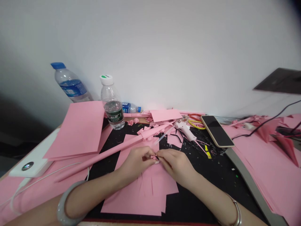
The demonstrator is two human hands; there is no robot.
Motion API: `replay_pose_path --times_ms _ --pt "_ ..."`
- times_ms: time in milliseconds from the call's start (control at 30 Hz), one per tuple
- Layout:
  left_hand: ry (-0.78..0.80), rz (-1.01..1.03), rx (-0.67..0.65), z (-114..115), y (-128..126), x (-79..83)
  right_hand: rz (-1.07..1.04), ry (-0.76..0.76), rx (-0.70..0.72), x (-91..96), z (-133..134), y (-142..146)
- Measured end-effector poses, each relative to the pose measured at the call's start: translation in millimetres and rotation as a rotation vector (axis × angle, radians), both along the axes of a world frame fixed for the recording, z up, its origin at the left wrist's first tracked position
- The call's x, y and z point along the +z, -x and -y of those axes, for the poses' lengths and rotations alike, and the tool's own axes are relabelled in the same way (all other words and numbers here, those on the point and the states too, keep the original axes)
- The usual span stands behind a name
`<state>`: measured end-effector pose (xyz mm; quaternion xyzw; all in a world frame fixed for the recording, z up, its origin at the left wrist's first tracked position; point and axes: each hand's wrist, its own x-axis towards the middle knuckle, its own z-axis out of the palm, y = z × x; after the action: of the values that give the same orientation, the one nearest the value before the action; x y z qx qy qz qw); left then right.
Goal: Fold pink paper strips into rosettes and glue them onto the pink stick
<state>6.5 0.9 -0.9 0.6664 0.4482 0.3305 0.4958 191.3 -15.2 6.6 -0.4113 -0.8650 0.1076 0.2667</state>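
Observation:
My left hand (138,158) and my right hand (177,163) meet at the middle of the desk, fingertips pinched together. Between them is a small pink paper piece (153,157), mostly covered by the fingers. Something small and dark shows at the right fingertips, too small to name. Under both hands lie overlapping pink paper sheets (134,204), with several slits below the left hand. A long rolled pink paper tube (113,150) runs slanting behind my left hand. Beyond the right hand lies a white glue gun (185,129), among pink scraps.
A water bottle (114,110) stands at the back left, near a blue-capped bottle (72,86). A phone (217,130) lies right of the glue gun, by yellow-handled pliers (196,125). A white power bank (35,166) with a cable sits left; stacked pink paper (265,169) lies right.

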Motion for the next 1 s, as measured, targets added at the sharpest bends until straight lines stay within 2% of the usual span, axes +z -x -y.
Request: replay_pose_path --times_ms 67,167,267,367,500,600,800,1000 --pt "0.14 0.127 0.028 -2.3 -1.0 2.3 -0.021 -0.039 -0.074 2.2 -9.3 -8.8" --pt "0.277 0.268 0.051 -7.1 -0.5 3.1 -0.033 -0.213 -0.274 5.7 -28.5 -27.2" --pt "0.338 0.354 0.053 -11.0 1.0 4.0 0.048 -0.292 -0.492 3.9 -48.0 -47.9" --pt "0.364 0.408 0.037 -12.6 1.4 6.1 0.1 -0.257 -0.66 -6.8 -63.4 -66.8" --pt "0.412 0.472 0.007 -13.7 1.6 4.3 0.065 -0.191 -0.631 -25.2 -76.3 -82.7" --pt "0.475 0.542 -0.006 -15.8 3.4 -0.1 0.07 -0.18 -0.624 -31.9 -79.8 -85.6" --pt "0.614 0.661 0.01 -21.1 8.6 0.4 0.149 -0.17 -0.703 -29.5 -77.2 -82.4" --pt "0.619 0.619 0.007 -23.5 9.5 2.5 0.216 -0.15 -0.746 -26.0 -74.3 -82.1"
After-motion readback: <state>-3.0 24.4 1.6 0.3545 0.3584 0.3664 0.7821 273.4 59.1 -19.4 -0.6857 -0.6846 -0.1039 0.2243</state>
